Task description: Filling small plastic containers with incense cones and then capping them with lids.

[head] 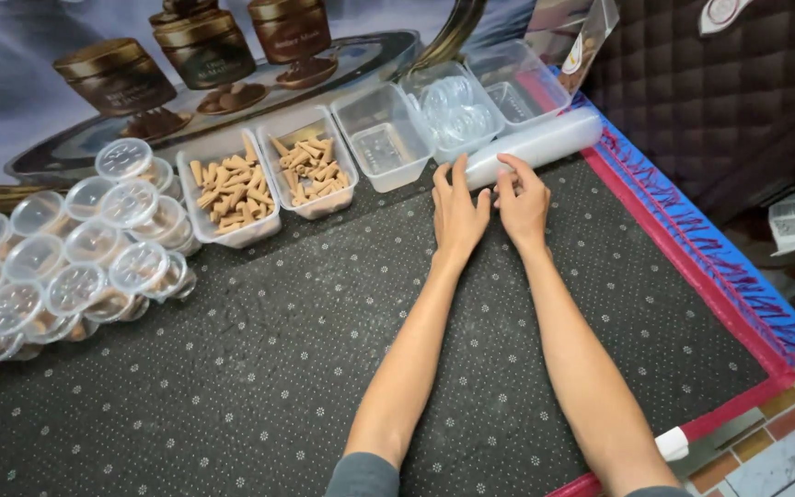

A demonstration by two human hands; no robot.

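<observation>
The long sleeve of stacked clear plastic lids [537,147] lay on its side at the far edge of the dark dotted mat [259,368], slanting up toward the right, just in front of the row of clear trays. My right hand [523,201] rested against its near side, fingers loosely curled over it and touching it rather than clamped around it. My left hand [457,213] lay flat and open on the mat just beside the right, fingers spread, its fingertips reaching the sleeve's left end.

Behind the sleeve stood a tray of loose round lids [457,109] and an empty tray [385,138] to its left. Further left, two trays held brown incense cones [232,191], side by side. At the far left a heap of small round lidded containers [75,262] was piled on the mat, well apart from my hands. A red and blue border [710,267] ran along the mat's right edge.
</observation>
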